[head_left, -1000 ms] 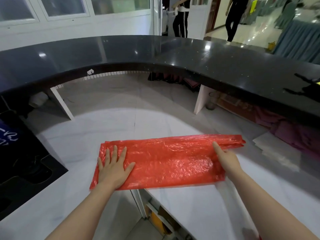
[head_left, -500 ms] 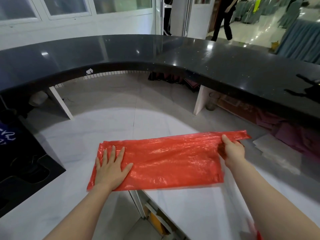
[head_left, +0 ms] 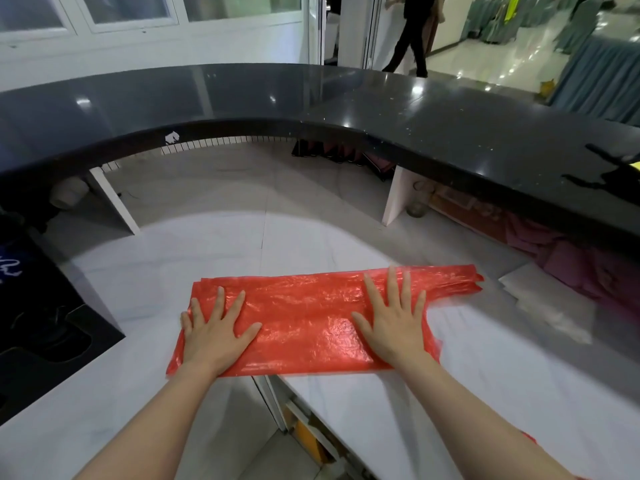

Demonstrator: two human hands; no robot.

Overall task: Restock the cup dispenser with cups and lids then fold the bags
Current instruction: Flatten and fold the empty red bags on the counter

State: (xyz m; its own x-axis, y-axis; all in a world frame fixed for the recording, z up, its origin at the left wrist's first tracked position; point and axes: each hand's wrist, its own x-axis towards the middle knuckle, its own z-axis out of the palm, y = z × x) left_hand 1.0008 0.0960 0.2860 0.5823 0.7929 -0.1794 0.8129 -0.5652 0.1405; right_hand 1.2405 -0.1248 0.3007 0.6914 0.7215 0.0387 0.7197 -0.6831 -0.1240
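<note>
- Since the earlier frame: right hand [head_left: 393, 327] no longer pinching the far right end of the red bag [head_left: 304, 320]; now laid flat on it, nearer the middle.
- Left hand [head_left: 216, 336] unchanged in place, flat on the bag's left part.
- Bag's right end, lifted half a second ago, now down on the counter [head_left: 214, 244] again.
- Right fingers [head_left: 391, 289] straight and spread, pointing far, pressing the bag down; nothing gripped.
- Left fingers [head_left: 221, 304] likewise straight and fanned, palm down on the plastic, thumb out to the right; nothing gripped.
- Both hands well apart, a bare stretch of crinkled red plastic between them.
- Red bag lying flat and folded lengthwise on the white marbled counter, running left to right, its handle strips [head_left: 457, 277] reaching past the right hand toward the far right.
- Near edge of the bag overhanging a gap in the counter, between the two forearms.
- Pale, clear plastic sheet [head_left: 550, 303] lying on the counter to the right of the bag.
- Black tray [head_left: 52, 327] at the left edge of the counter, well apart from the bag.
- Raised black curved top [head_left: 346, 109] arching across the far side, above the white surface.
- Person in dark clothes [head_left: 410, 36] standing in the doorway beyond.
</note>
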